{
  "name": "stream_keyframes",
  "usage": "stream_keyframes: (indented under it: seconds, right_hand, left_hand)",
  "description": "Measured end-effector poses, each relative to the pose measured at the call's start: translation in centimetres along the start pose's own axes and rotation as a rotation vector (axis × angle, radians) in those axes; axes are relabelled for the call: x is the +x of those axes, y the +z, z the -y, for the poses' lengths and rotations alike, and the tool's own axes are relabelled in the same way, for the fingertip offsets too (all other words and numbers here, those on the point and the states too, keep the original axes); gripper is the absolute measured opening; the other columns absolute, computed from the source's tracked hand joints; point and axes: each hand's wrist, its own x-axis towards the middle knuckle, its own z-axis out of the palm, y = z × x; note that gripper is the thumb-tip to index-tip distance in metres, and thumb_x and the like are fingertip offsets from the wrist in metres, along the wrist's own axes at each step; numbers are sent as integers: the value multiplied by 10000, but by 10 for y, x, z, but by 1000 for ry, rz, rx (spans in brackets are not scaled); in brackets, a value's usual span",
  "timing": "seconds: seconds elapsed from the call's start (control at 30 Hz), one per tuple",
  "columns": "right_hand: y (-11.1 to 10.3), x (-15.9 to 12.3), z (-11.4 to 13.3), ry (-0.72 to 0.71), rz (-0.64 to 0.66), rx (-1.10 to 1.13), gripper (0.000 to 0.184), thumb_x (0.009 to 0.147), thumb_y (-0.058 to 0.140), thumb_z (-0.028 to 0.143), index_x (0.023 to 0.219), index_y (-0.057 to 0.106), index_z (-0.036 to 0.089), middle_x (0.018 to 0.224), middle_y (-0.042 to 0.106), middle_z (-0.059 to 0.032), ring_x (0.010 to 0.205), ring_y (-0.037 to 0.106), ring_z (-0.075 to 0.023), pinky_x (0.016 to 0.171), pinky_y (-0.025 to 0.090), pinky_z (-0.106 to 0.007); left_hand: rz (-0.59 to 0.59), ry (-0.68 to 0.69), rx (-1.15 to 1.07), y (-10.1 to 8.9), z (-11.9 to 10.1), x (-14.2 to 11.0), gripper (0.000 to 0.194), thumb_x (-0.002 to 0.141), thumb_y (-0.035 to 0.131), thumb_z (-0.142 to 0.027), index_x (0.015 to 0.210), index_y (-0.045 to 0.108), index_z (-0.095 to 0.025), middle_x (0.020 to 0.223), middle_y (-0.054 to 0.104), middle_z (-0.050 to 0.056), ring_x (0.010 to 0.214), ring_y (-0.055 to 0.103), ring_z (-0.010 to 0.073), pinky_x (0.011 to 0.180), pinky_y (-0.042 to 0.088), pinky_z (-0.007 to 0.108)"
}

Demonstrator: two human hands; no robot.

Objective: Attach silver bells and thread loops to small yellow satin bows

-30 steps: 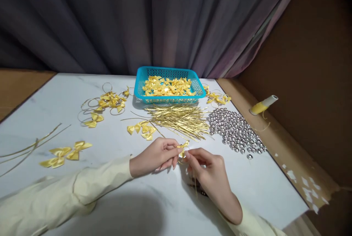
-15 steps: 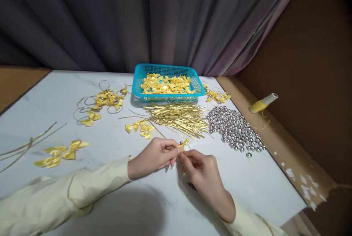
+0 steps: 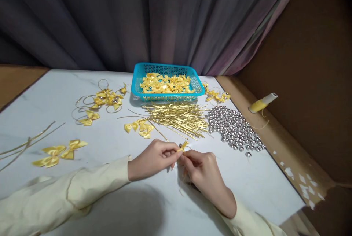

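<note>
My left hand (image 3: 154, 159) and my right hand (image 3: 202, 172) meet over the white table (image 3: 255, 184), fingertips pinched together on a small yellow ribbon bow (image 3: 183, 146). A thin gold wire (image 3: 184, 177) trails from the bow down under my right hand. A tiny silver bell seems to sit at the bow, though it is too small to be sure. Both sleeves are pale yellow.
Behind the hands are a blue basket (image 3: 137, 78) of yellow bows, a pile of gold wires (image 3: 178, 117), a heap of silver bells (image 3: 233, 128), and loose bows (image 3: 139, 126). Finished bows with wire loops (image 3: 101, 100) lie at the left. A yellow thread spool (image 3: 262, 103) rests on the brown ledge.
Both hands have drifted slightly left and toward me with the bow still pinched between them. The trailing wire has shifted under the right hand.
</note>
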Motion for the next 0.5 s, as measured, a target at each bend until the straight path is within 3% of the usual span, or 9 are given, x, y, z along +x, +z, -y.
stream_keyframes:
  seconds: [0.5]
  right_hand:
    - [4,2,-2,21,10,11,247,817,450,204,650,618,134,468,544,0,401,462,-92,440,334,-186]
  left_hand:
    - [-23,15,26,3,-1,0,263,828,457,-264,643,577,-120,495,508,-33,464,428,67,443,320,162]
